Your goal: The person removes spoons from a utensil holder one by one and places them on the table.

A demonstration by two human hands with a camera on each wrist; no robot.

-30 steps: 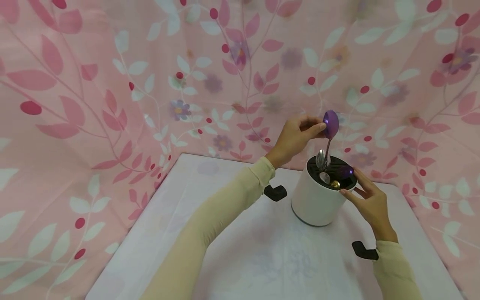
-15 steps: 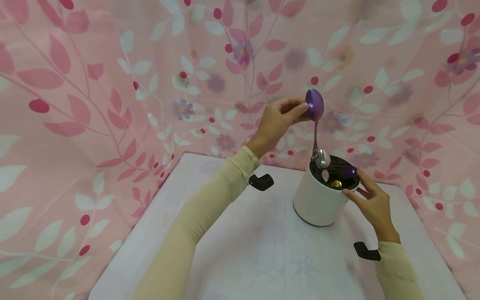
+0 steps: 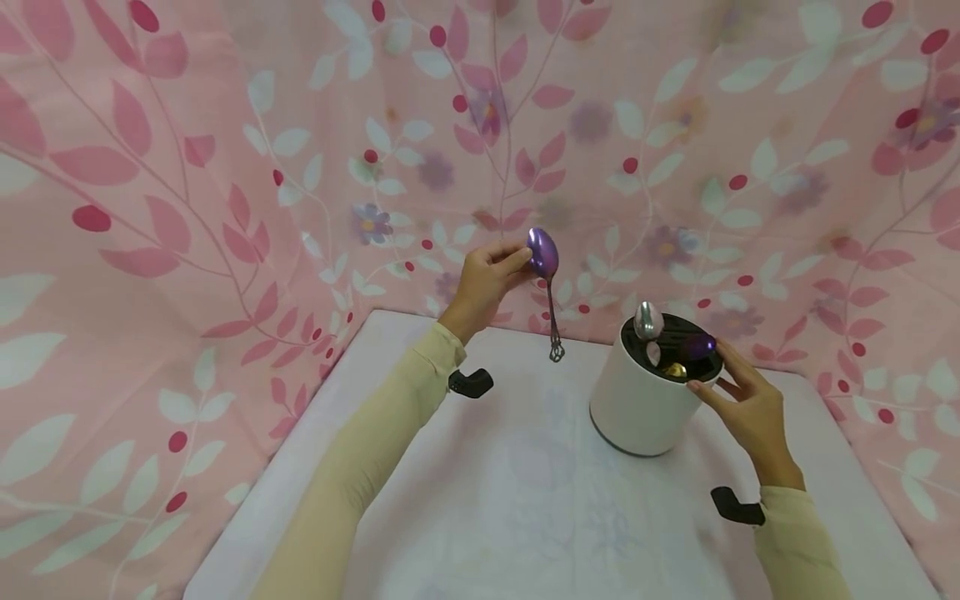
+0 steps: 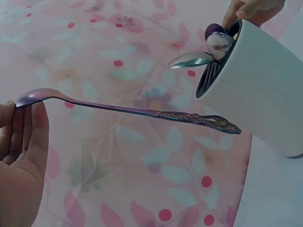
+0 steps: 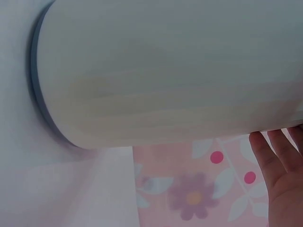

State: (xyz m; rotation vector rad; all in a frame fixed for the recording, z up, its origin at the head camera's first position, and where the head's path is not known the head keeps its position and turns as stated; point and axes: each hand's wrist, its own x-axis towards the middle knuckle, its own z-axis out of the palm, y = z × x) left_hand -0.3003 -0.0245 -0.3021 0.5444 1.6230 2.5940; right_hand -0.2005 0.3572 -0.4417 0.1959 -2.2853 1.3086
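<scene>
My left hand [image 3: 487, 279] pinches the bowl of a purple spoon [image 3: 546, 283] and holds it in the air, handle hanging down, left of the white cutlery holder [image 3: 637, 400]. In the left wrist view the purple spoon [image 4: 128, 109] stretches from my left hand's fingers [image 4: 23, 137] toward the white cutlery holder [image 4: 265, 90]. Inside the holder stand a silver spoon [image 3: 648, 320], another purple spoon [image 3: 699, 344] and a gold piece [image 3: 673, 369]. My right hand [image 3: 738, 400] touches the holder's right rim with straight fingers [image 5: 279, 156] beside the holder's wall [image 5: 165, 75].
The holder stands on a white cloth-covered table [image 3: 525, 492]. A pink curtain with leaves and flowers [image 3: 300, 150] hangs close behind and on both sides. Black wrist-camera mounts [image 3: 469, 382] sit on both sleeves.
My left hand has lifted the purple spoon out of the holder and carried it to the left and lower. The right hand stays on the holder's rim.
</scene>
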